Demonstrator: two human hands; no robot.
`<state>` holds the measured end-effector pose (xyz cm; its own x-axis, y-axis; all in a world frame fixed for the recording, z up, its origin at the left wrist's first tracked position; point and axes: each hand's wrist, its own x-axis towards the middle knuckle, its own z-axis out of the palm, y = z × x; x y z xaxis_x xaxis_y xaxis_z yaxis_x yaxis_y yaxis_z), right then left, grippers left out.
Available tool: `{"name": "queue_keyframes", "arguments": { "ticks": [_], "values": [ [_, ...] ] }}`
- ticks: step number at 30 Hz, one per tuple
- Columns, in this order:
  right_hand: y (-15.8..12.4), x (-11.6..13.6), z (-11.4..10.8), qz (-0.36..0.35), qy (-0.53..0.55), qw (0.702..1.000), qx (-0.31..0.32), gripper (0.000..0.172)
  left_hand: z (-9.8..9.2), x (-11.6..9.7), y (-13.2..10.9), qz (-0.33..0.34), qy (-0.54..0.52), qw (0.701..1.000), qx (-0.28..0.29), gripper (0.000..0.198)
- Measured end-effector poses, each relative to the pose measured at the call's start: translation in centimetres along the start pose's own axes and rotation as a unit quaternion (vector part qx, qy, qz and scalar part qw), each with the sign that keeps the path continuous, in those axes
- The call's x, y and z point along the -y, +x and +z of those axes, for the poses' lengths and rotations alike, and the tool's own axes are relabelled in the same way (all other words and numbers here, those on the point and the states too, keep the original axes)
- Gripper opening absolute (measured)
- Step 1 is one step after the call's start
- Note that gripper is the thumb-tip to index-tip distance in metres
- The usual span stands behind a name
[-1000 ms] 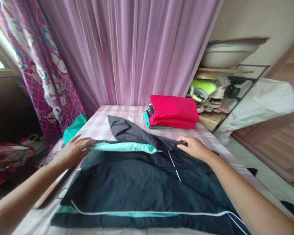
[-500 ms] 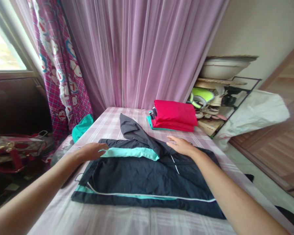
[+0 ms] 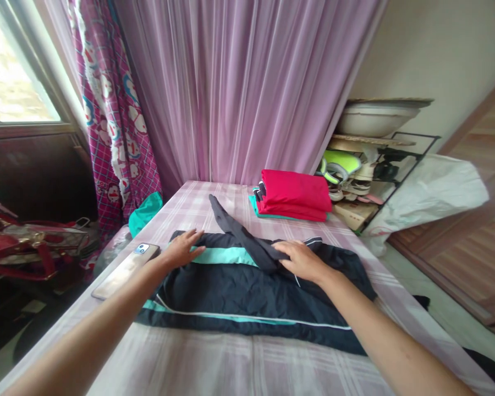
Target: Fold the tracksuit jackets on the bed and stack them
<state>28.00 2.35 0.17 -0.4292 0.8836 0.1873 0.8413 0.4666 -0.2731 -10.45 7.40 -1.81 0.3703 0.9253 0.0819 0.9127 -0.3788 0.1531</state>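
A dark navy jacket (image 3: pixel 231 291) with turquoise panels and white piping lies folded flat before me. One dark grey sleeve (image 3: pixel 235 228) slants across its top, its end reaching past the far edge of the fold. My left hand (image 3: pixel 185 249) is open, palm down on the jacket's upper left part beside the turquoise strip, fingers loosely apart. At the upper right, my right hand (image 3: pixel 300 260) has its thumb and fingers closed on the sleeve's cloth near the collar area; the fingertips are partly hidden in the fabric.
A plaid cloth (image 3: pixel 214 366) covers the table. Folded red clothes (image 3: pixel 295 192) are stacked at the back right. A phone (image 3: pixel 126 269) lies near the left edge. A shoe rack (image 3: pixel 410 170) with a basin (image 3: pixel 379 118) stands on the right, with purple curtains (image 3: pixel 231 93) behind.
My left hand has moved right onto the jacket. My right hand has come down and taken hold of the sleeve, which now lies narrower. The phone has come into clear view.
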Motion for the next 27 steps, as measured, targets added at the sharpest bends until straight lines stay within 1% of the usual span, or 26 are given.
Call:
{"name": "queue_keyframes", "arguments": {
  "ticks": [2,3,4,5,6,8,9,11,12,13,14,17,19,20,22,23,25,27],
  "values": [
    [-2.4,0.6,0.4,-0.047,-0.029,0.998,0.03,0.044,-1.1,-0.9,0.7,0.015,-0.002,0.993,-0.117,0.067],
    [-3.4,0.9,0.5,-0.055,-0.042,0.997,0.04,0.043,-1.5,-1.6,1.1,0.032,0.003,0.988,-0.152,0.068],
    [-4.4,1.1,0.7,-0.054,-0.054,0.996,0.045,0.042,-1.9,-2.6,1.4,0.056,0.013,0.985,-0.165,0.069],
    [-5.1,1.4,0.8,-0.048,-0.064,0.996,0.049,0.042,-2.2,-3.6,1.7,0.087,0.03,0.983,-0.159,0.069],
    [-5.7,1.5,0.9,-0.042,-0.073,0.995,0.053,0.043,-2.3,-4.7,1.9,0.118,0.051,0.982,-0.14,0.068],
    [-6.5,1.7,0.9,-0.027,-0.081,0.995,0.057,0.047,-2.1,-6.5,2.2,0.166,0.093,0.978,-0.081,0.063],
    [-6.8,1.6,0.9,-0.018,-0.081,0.995,0.058,0.049,-1.9,-7.1,2.3,0.179,0.105,0.977,-0.044,0.056],
    [-6.9,1.2,0.7,0.0,-0.07,0.996,0.059,0.05,-1.5,-7.9,2.4,0.18,0.106,0.978,0.022,0.035],
    [-6.9,0.9,0.5,0.012,-0.066,0.996,0.058,0.05,-1.4,-8.1,2.3,0.175,0.101,0.978,0.044,0.026],
    [-6.8,0.5,0.3,0.026,-0.068,0.996,0.053,0.05,-1.4,-8.3,2.1,0.169,0.098,0.979,0.055,0.022],
    [-6.6,0.0,0.1,0.042,-0.077,0.995,0.046,0.051,-1.5,-8.4,1.8,0.163,0.095,0.981,0.053,0.022],
    [-6.4,-1.5,-0.5,0.094,-0.133,0.986,0.018,0.058,-2.7,-8.8,0.0,0.182,0.076,0.98,-0.007,0.025],
    [-6.6,-2.3,-0.8,0.117,-0.163,0.98,0.009,0.053,-3.7,-9.4,-2.0,0.21,0.061,0.975,-0.033,0.024],
    [-6.9,-2.6,-0.9,0.126,-0.173,0.977,0.007,0.047,-4.1,-9.7,-3.0,0.219,0.059,0.974,-0.026,0.024],
    [-7.7,-3.0,-0.8,0.14,-0.188,0.972,0.001,0.035,-4.7,-10.4,-5.2,0.208,0.067,0.975,0.023,0.024],
    [-8.2,-3.1,-0.6,0.146,-0.19,0.971,0.001,0.031,-4.9,-10.7,-6.1,0.195,0.073,0.977,0.054,0.023],
    [-9.3,-3.2,-0.2,0.152,-0.176,0.973,0.012,0.032,-5.2,-11.1,-7.4,0.167,0.078,0.976,0.115,0.021],
    [-10.0,-3.3,0.0,0.152,-0.142,0.977,0.034,0.039,-5.6,-11.2,-7.6,0.154,0.062,0.972,0.164,0.019]
  ]
}}
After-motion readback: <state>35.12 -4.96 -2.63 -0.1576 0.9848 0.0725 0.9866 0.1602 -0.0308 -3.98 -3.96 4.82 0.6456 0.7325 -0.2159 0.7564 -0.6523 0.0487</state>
